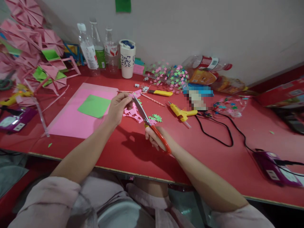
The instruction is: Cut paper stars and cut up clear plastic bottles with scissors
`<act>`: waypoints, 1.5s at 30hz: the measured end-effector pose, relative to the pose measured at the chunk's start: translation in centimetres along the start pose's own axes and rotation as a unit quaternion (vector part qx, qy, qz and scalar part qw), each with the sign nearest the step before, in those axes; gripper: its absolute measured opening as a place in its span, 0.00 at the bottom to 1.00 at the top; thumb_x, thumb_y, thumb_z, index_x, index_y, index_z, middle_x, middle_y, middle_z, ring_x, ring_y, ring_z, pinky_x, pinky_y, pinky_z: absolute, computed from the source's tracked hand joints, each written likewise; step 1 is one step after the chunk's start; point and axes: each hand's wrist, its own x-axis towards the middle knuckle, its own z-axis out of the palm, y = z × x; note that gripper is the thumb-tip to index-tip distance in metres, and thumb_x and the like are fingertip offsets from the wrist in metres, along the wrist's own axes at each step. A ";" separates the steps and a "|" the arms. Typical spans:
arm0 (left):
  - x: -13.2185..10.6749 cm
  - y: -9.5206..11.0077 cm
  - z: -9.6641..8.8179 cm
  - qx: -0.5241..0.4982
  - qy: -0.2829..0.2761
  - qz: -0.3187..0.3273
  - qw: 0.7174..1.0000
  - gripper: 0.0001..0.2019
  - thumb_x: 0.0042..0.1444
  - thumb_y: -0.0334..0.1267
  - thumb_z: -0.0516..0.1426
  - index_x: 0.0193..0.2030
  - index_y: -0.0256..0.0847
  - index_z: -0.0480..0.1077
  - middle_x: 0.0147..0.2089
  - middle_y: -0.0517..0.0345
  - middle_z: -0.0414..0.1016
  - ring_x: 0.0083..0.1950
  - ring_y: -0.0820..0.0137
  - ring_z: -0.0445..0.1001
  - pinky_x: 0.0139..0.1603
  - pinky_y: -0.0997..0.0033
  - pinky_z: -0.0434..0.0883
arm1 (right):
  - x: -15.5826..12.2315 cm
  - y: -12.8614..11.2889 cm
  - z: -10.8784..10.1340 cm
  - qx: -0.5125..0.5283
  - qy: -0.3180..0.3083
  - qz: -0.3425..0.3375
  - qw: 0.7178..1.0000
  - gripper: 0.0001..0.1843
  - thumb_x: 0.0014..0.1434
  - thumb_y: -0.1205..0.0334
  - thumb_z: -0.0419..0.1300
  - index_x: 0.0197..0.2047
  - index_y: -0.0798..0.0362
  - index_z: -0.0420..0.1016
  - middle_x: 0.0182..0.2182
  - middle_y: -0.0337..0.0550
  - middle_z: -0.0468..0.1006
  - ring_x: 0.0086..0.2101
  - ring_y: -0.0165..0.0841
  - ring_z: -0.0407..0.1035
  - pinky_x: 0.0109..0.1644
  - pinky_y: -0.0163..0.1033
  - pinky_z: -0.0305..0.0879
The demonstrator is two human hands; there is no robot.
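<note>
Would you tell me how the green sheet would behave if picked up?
The green sheet looks thin and lies flat, so it would probably droop and weigh little. Pushed, it might slide easily over the pink sheet beneath.

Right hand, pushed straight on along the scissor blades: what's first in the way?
Probably the pink paper piece pinched by the left hand, just at the tips of the scissors; depth is unclear.

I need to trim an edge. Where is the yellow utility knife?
In the head view, the yellow utility knife lies on the red table beyond the scissors, centre-right, beside the paper stars.
</note>
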 end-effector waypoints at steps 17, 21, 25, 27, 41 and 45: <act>0.2 0.2 -0.3 0.024 0.005 -0.005 1.000 0.07 0.51 0.30 0.55 0.23 0.39 0.66 0.19 0.66 0.66 0.20 0.83 0.63 0.21 0.81 0.60 | 0.1 0.1 -0.2 -0.002 0.007 0.011 1.000 0.28 0.55 0.34 0.53 0.22 0.51 0.60 0.07 0.28 0.56 0.08 0.23 0.54 0.12 0.29 0.51; 0.2 0.4 -0.3 0.026 0.001 -0.017 1.000 0.08 0.50 0.31 0.55 0.22 0.39 0.65 0.19 0.66 0.65 0.19 0.82 0.62 0.21 0.81 0.60 | 0.1 0.2 -0.2 0.002 0.004 0.000 1.000 0.27 0.55 0.35 0.53 0.22 0.51 0.61 0.08 0.28 0.57 0.09 0.22 0.52 0.13 0.29 0.53; 0.3 0.5 -0.3 0.026 -0.014 -0.022 0.999 0.08 0.50 0.30 0.55 0.21 0.39 0.65 0.17 0.66 0.64 0.19 0.82 0.62 0.21 0.81 0.61 | 0.3 0.4 -0.3 -0.004 -0.002 0.005 1.000 0.27 0.56 0.36 0.52 0.23 0.52 0.62 0.08 0.28 0.58 0.09 0.22 0.53 0.13 0.29 0.53; 0.3 0.6 -0.3 0.023 -0.016 -0.023 0.999 0.08 0.49 0.30 0.55 0.21 0.39 0.65 0.17 0.66 0.64 0.19 0.82 0.61 0.21 0.81 0.61 | 0.4 0.5 -0.4 -0.003 0.001 0.015 1.000 0.26 0.57 0.37 0.51 0.23 0.52 0.62 0.08 0.28 0.57 0.09 0.22 0.53 0.13 0.29 0.54; 0.3 0.7 -0.4 0.018 -0.016 -0.024 0.999 0.08 0.48 0.31 0.56 0.20 0.39 0.65 0.17 0.65 0.64 0.19 0.83 0.62 0.20 0.82 0.60 | 0.3 0.5 -0.4 0.020 -0.003 -0.002 1.000 0.28 0.54 0.34 0.55 0.22 0.51 0.60 0.07 0.27 0.55 0.08 0.22 0.52 0.12 0.30 0.51; 0.3 0.7 -0.3 0.025 -0.013 -0.030 0.999 0.08 0.48 0.31 0.56 0.20 0.39 0.65 0.17 0.66 0.64 0.18 0.82 0.61 0.20 0.82 0.61 | 0.4 0.5 -0.4 0.015 -0.004 0.005 1.000 0.26 0.55 0.36 0.55 0.22 0.51 0.60 0.07 0.26 0.55 0.08 0.23 0.53 0.12 0.30 0.52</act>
